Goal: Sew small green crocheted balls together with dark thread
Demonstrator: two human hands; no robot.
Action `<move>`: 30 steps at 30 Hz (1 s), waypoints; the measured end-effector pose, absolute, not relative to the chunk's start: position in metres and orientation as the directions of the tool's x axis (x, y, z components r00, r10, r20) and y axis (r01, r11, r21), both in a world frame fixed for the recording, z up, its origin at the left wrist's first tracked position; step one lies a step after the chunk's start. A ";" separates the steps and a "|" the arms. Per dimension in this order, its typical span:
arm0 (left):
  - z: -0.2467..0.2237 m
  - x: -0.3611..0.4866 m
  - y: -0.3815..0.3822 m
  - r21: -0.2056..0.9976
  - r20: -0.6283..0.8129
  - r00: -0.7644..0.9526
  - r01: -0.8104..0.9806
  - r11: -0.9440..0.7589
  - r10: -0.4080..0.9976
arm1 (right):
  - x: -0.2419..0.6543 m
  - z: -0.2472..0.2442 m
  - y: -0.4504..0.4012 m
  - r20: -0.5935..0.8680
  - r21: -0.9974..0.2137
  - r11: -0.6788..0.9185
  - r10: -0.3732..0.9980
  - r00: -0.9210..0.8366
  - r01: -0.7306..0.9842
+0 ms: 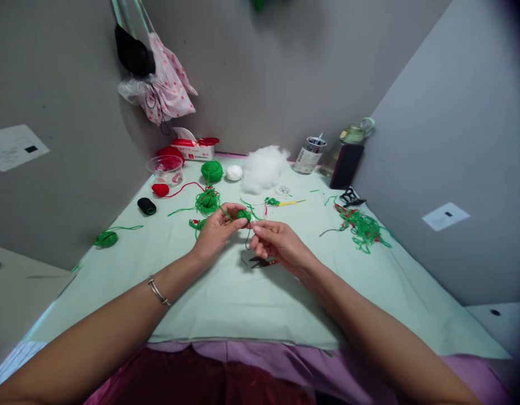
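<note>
Small green piece (pixel 244 215) clamped in the left hand (pixel 220 229), right hand (pixel 276 239) just beside it

The green piece sits at the fingertips of the left hand, raised a little over the pale counter (pixel 243 309). Thumb and fingers are closed on it, with the thumb on the near side and the bent fingers on the far side. It lies at the right-hand end of that grip, between the two hands and nearest the left one.

The right hand is just to the right of the green piece, thumb and forefinger drawn together beside it, the other fingers curled in. What lies between those two fingertips is too small to tell. A dark strand (pixel 248 239) hangs below the green piece, between the hands. Dark-bladed scissors (pixel 262 262) lie on the counter beneath the right hand, partly covered by it.

Behind the left hand rests a loose green yarn bundle (pixel 207 201), and farther back stand a green yarn ball (pixel 212 171), a white ball (pixel 233 172) and a heap of white stuffing (pixel 263 169). A yellow-handled hook (pixel 290 202) lies beyond the right hand. Well apart to the right is a green and red yarn tangle (pixel 363 229); to the left are a black spool (pixel 147 206) and a small red piece (pixel 160 190).
</note>
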State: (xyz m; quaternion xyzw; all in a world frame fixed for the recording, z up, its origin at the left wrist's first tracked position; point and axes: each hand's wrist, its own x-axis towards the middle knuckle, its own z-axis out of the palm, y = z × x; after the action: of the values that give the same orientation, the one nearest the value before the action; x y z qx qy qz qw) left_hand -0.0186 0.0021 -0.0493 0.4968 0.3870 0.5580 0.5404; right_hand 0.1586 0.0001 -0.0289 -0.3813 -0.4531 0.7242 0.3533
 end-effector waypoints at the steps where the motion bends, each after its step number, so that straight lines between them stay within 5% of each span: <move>1: -0.049 -0.019 0.002 0.972 0.145 0.066 -0.197 -0.130 0.987 | 0.157 -0.030 -0.001 -0.251 -0.915 -0.368 0.840 -0.481 -0.166; 6: -0.049 -0.017 0.002 0.971 0.220 0.061 -0.110 -0.213 0.974 | 0.153 -0.027 -0.010 -0.157 -0.957 -0.241 0.897 -0.413 -0.160; 12: -0.056 -0.017 0.002 0.972 0.232 0.197 -0.096 -0.216 0.953 | 0.158 -0.018 -0.017 0.062 -0.969 0.162 0.888 -0.455 0.184; 16: -0.055 -0.022 0.005 0.983 0.088 0.294 -0.180 -0.035 0.952 | 0.172 -0.005 -0.012 0.066 -0.945 0.207 0.879 -0.472 0.253; 24: -0.044 -0.026 0.005 0.921 -0.015 0.324 -0.364 0.139 0.946 | 0.186 0.009 -0.003 0.370 -0.870 0.416 0.906 -0.206 0.266; 30: -0.044 -0.027 0.005 0.911 -0.016 0.311 -0.387 0.142 0.950 | 0.182 0.001 -0.006 0.261 -0.894 0.339 0.926 -0.273 0.292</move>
State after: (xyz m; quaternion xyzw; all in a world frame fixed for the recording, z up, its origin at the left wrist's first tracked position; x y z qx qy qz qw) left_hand -0.0270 0.0053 -0.0436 0.4352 0.3237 0.4894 0.6828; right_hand 0.1821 -0.0062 0.0005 -0.4333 -0.7026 0.3781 0.4192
